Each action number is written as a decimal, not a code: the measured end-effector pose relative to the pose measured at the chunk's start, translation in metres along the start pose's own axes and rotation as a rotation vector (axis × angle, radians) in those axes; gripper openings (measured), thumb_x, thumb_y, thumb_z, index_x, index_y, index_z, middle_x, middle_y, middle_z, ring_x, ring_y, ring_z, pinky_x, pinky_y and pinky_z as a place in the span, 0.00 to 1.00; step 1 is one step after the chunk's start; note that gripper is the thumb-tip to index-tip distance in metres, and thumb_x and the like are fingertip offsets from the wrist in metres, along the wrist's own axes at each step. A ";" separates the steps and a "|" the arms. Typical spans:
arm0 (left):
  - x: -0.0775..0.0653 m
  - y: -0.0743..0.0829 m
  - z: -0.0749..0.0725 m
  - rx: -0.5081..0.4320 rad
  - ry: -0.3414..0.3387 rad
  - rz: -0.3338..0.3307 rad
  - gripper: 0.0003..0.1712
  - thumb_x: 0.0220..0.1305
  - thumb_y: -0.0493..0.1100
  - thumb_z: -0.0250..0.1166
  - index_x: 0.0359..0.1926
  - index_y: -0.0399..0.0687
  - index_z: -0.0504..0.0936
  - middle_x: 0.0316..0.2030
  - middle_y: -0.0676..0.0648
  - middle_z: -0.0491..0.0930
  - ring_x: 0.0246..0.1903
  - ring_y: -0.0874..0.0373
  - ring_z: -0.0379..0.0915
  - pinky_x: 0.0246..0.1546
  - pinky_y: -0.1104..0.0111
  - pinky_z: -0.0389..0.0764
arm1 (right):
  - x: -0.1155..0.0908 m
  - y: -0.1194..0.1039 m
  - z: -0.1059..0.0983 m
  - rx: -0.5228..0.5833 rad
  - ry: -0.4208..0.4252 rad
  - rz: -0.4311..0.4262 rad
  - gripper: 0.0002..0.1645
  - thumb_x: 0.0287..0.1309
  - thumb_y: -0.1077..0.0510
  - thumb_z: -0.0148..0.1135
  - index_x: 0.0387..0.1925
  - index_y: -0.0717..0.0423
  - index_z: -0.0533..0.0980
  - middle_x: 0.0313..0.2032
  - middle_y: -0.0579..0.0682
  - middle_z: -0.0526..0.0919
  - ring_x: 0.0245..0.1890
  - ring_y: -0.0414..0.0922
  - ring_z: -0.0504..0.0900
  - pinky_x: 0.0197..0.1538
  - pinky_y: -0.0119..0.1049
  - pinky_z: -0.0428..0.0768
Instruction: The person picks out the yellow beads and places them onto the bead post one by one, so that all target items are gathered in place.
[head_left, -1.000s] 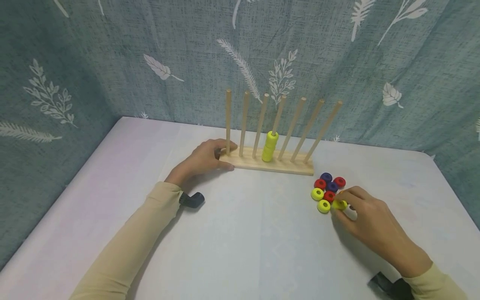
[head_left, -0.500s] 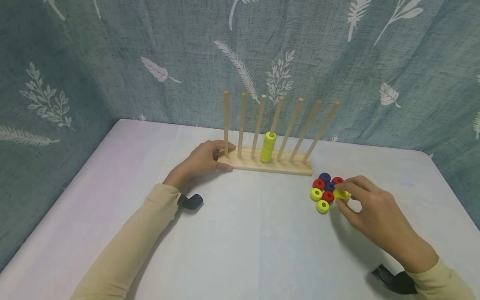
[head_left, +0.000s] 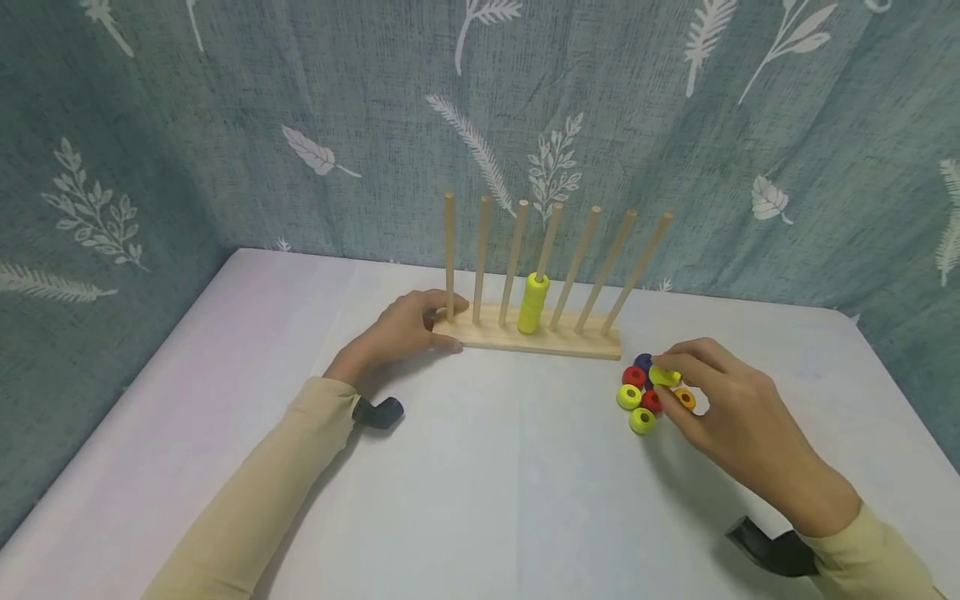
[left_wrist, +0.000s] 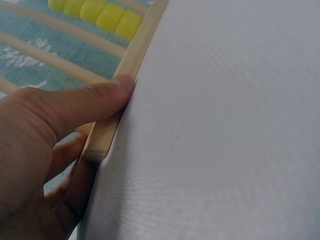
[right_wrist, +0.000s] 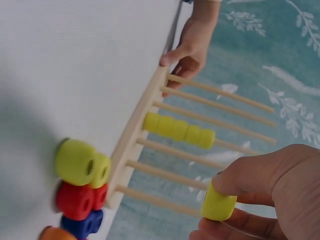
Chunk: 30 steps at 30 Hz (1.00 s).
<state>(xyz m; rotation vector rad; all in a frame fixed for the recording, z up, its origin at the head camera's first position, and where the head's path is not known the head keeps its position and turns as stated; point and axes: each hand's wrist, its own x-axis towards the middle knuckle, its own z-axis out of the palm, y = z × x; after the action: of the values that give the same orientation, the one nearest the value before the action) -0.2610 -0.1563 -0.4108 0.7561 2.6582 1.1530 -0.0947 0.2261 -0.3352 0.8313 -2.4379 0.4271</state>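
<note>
My left hand [head_left: 397, 329] grips the left end of a wooden peg stand [head_left: 543, 340], thumb on the front edge and fingers behind; the left wrist view shows this grip closely. On the stand's middle peg sits a stack of yellow beads [head_left: 533, 305], while its other pegs are bare. Between thumb and fingers, my right hand [head_left: 738, 425] pinches a yellow bead [right_wrist: 220, 204], held above the loose beads right of the stand. Among these are yellow beads [head_left: 628, 397], red beads [head_left: 633, 377], a blue bead [head_left: 643, 362] and an orange bead [head_left: 685, 400]; the hand partly hides the group.
A white cloth [head_left: 450, 483] covers the table. Behind the stand hangs a green curtain [head_left: 375, 208] with white leaf prints, and it continues along the left side. Each wrist wears a black strap [head_left: 378, 412].
My right hand has raised the yellow bead off the table and moved it a little left and away, over the loose beads. An orange bead has come into sight. The left hand keeps its grip.
</note>
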 end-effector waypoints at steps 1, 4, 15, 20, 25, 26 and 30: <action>0.000 0.000 0.001 0.001 0.000 -0.001 0.36 0.50 0.44 0.81 0.61 0.46 0.80 0.61 0.46 0.78 0.65 0.47 0.66 0.62 0.51 0.69 | 0.003 -0.001 0.000 0.010 0.002 -0.009 0.22 0.38 0.66 0.76 0.42 0.59 0.84 0.42 0.50 0.82 0.31 0.43 0.83 0.31 0.37 0.82; -0.001 -0.001 0.002 0.002 0.000 0.001 0.36 0.50 0.44 0.81 0.61 0.46 0.80 0.61 0.47 0.78 0.65 0.47 0.67 0.61 0.51 0.69 | 0.011 -0.004 0.001 0.033 0.017 -0.029 0.16 0.55 0.54 0.70 0.42 0.60 0.84 0.42 0.51 0.82 0.31 0.43 0.83 0.30 0.37 0.82; 0.001 -0.002 0.001 -0.009 -0.006 0.005 0.36 0.50 0.44 0.81 0.62 0.48 0.80 0.61 0.47 0.78 0.64 0.48 0.68 0.60 0.51 0.71 | 0.043 -0.015 0.004 0.107 0.061 -0.062 0.21 0.42 0.70 0.74 0.43 0.61 0.83 0.43 0.51 0.82 0.31 0.42 0.83 0.34 0.32 0.80; 0.003 -0.002 0.000 -0.008 -0.013 0.015 0.37 0.50 0.45 0.81 0.62 0.48 0.80 0.61 0.48 0.78 0.64 0.49 0.68 0.60 0.53 0.71 | 0.055 -0.018 0.002 0.137 0.079 -0.069 0.21 0.42 0.72 0.74 0.43 0.61 0.84 0.42 0.51 0.82 0.35 0.45 0.82 0.40 0.31 0.79; 0.002 -0.001 -0.001 -0.003 -0.014 0.009 0.37 0.50 0.45 0.81 0.63 0.48 0.79 0.61 0.47 0.78 0.64 0.48 0.68 0.60 0.52 0.71 | 0.069 -0.023 0.003 0.151 0.115 -0.107 0.23 0.41 0.74 0.73 0.44 0.62 0.84 0.43 0.54 0.82 0.34 0.47 0.83 0.36 0.39 0.81; 0.002 -0.001 -0.001 -0.002 -0.013 0.006 0.37 0.50 0.45 0.81 0.63 0.48 0.80 0.61 0.48 0.78 0.64 0.48 0.67 0.59 0.52 0.71 | 0.072 -0.023 0.003 0.154 0.120 -0.111 0.23 0.41 0.74 0.73 0.44 0.62 0.84 0.43 0.54 0.83 0.35 0.47 0.83 0.36 0.39 0.81; 0.002 -0.001 -0.001 0.001 -0.012 0.004 0.37 0.50 0.45 0.81 0.63 0.48 0.80 0.61 0.48 0.78 0.64 0.48 0.68 0.59 0.52 0.71 | 0.082 -0.025 0.004 0.162 0.150 -0.134 0.23 0.42 0.77 0.73 0.44 0.64 0.83 0.43 0.55 0.83 0.35 0.47 0.83 0.38 0.40 0.81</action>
<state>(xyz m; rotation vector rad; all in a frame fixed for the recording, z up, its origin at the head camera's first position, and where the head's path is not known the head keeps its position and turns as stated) -0.2636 -0.1571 -0.4108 0.7668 2.6485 1.1449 -0.1355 0.1669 -0.2883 0.9871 -2.2169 0.6193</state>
